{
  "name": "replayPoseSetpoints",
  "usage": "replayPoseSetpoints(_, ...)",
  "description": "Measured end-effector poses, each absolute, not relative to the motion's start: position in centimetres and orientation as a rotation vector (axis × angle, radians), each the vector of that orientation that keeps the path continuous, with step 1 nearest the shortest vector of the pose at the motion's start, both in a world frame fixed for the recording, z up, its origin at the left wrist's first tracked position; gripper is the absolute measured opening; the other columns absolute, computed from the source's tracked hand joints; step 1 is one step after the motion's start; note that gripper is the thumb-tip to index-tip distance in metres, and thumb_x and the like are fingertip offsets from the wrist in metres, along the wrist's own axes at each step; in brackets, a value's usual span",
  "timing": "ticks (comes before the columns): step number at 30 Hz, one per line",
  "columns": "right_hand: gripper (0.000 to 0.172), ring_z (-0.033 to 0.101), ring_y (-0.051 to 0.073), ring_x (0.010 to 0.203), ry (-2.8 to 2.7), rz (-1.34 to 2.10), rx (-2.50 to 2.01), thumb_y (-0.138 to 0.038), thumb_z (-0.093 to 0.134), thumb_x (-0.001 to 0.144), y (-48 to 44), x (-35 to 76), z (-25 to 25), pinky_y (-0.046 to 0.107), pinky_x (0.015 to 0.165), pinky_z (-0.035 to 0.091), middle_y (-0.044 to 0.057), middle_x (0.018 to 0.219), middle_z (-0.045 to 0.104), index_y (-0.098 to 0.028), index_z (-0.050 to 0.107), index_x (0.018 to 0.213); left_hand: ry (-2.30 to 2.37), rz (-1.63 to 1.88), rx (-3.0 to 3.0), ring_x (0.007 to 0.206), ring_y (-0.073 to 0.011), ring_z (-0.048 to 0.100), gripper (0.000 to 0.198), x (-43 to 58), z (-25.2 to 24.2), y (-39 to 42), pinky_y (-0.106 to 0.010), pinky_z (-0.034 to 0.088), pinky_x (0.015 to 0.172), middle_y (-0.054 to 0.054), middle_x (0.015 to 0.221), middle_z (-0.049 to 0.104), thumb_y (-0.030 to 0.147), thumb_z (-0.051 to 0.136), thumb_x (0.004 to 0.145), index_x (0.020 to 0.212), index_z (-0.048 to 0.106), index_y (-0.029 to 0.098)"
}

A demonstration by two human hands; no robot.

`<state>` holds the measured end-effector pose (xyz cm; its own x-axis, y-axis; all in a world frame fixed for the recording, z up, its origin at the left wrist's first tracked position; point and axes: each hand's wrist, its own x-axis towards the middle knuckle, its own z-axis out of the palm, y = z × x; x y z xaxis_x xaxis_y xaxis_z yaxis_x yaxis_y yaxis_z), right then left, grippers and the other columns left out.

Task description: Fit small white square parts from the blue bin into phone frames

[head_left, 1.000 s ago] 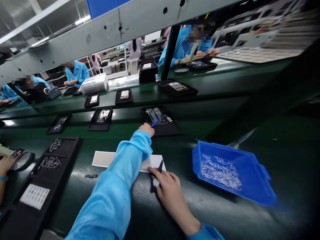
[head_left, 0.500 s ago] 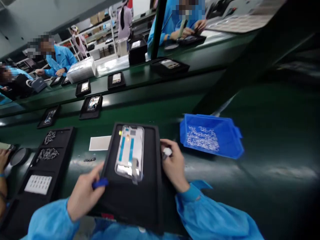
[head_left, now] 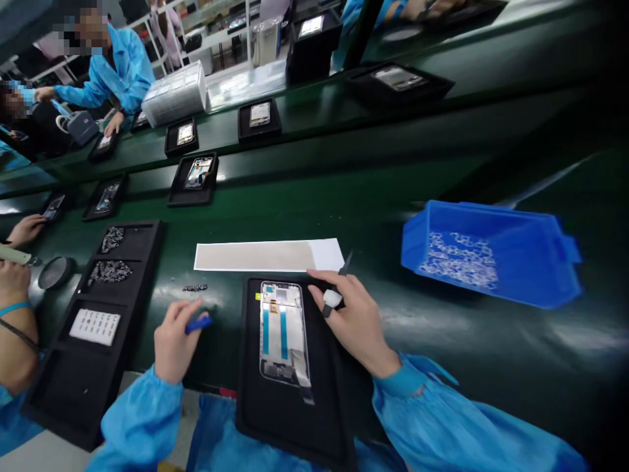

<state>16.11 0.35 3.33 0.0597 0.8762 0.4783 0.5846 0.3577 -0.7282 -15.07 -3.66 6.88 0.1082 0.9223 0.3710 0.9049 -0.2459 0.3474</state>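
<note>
head view | left hand (head_left: 173, 344) clenched on blue tool (head_left: 199, 324) | right hand (head_left: 356, 321) grasping white-gripped tool (head_left: 333, 299) | phone frame (head_left: 282, 331) on black tray (head_left: 289, 426), just under right fingers | risk: slipped tip scratches frame | edges: paper strip (head_left: 255, 255) beyond right fingers, open belt rightward

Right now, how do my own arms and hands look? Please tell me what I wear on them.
Your left sleeve and right sleeve are long, loose and light blue, of a smooth, slightly shiny fabric, gathered into puffed cuffs at the wrists. The right cuff has a small pointed flap. Your left hand and right hand are bare, with no gloves and no visible wristband.
</note>
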Motion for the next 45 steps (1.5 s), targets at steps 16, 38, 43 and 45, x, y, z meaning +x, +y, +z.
replayPoseSetpoints(16, 0.04, 0.065, 0.023, 0.09, -2.029, 1.053, -1.191, -0.002, 0.072, 0.08, 5.6, 2.4, 6.4, 0.029, 0.074, 0.043, 0.002, 0.098, 0.071, -0.023, 0.059, 0.111, 1.888, 0.864, 2.24, 0.091, -0.0183, 0.067, 0.016, -16.2, 3.9, 1.7, -0.028, 0.056, 0.078, -0.006, 0.105, 0.066, 0.032, 0.059, 0.092, 0.098, 0.07, 0.021)
replayPoseSetpoints(38, 0.025, 0.066, 0.018, 0.081, -1.511, 1.369, -0.965, -0.014, 0.064, 0.082, 5.4, 4.0, 6.3, 0.03, 0.077, 0.05, 0.0, 0.088, 0.069, -0.022, 0.055, 0.103, 1.914, 0.842, 2.21, 0.088, -0.0194, 0.067, 0.024, -16.3, 4.5, 1.6, -0.028, 0.054, 0.072, -0.007, 0.109, 0.066, 0.034, 0.064, 0.089, 0.11, 0.07, 0.023)
replayPoseSetpoints(43, 0.029, 0.066, 0.016, 0.087, -1.068, 1.709, -0.871, -0.028, 0.076, 0.08, 2.8, 8.9, 7.7, 0.031, 0.085, 0.051, 0.001, 0.091, 0.07, -0.024, 0.057, 0.103, 1.81, 1.329, 2.084, 0.092, -0.018, 0.063, 0.026, -15.2, 7.4, 0.3, -0.029, 0.052, 0.075, -0.008, 0.107, 0.064, 0.034, 0.05, 0.098, 0.104, 0.072, 0.02)
replayPoseSetpoints(45, 0.033, 0.067, 0.016, 0.086, -0.922, 1.76, -0.853, -0.03, 0.08, 0.078, 1.3, 10.2, 7.8, 0.03, 0.083, 0.052, 0.0, 0.088, 0.07, -0.025, 0.058, 0.102, 1.673, 1.579, 1.924, 0.086, -0.0167, 0.061, 0.042, -14.2, 8.4, -0.4, -0.028, 0.05, 0.071, -0.006, 0.093, 0.063, 0.041, 0.04, 0.102, 0.087, 0.072, 0.02)
